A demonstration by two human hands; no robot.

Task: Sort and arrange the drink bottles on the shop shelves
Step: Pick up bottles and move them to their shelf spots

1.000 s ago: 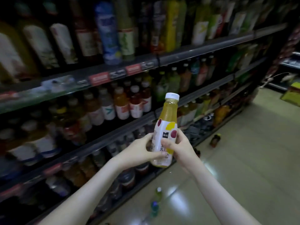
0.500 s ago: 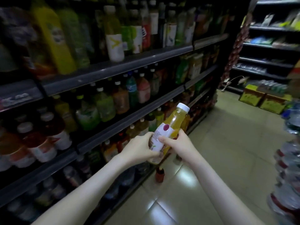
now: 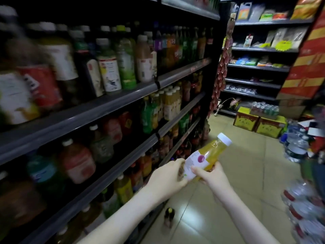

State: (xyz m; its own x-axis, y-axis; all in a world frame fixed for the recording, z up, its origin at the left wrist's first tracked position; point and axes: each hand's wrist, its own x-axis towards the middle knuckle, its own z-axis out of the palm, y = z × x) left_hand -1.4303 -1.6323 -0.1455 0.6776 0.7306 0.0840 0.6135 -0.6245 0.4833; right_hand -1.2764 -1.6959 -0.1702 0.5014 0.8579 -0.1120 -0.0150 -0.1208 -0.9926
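Observation:
A yellow juice bottle (image 3: pixel 209 155) with a white cap and a white label bearing a purple dot is tilted, cap pointing up and to the right, over the aisle floor. My left hand (image 3: pixel 168 178) grips its base and my right hand (image 3: pixel 211 176) holds the label from below. Dark shelves (image 3: pixel 109 106) full of drink bottles run along the left. A row of similar yellow, white-capped bottles (image 3: pixel 171 104) stands on the middle shelf, further down the aisle.
A small dark bottle (image 3: pixel 169 217) stands on the tiled floor by the shelf base. Shrink-wrapped water packs (image 3: pixel 302 208) pile up at the right. Yellow cartons (image 3: pixel 258 123) and snack shelves (image 3: pixel 260 67) close the aisle's far end.
My view has swung right along the aisle. The bottle has tipped from upright to a slant, cap to the right, still held in both hands.

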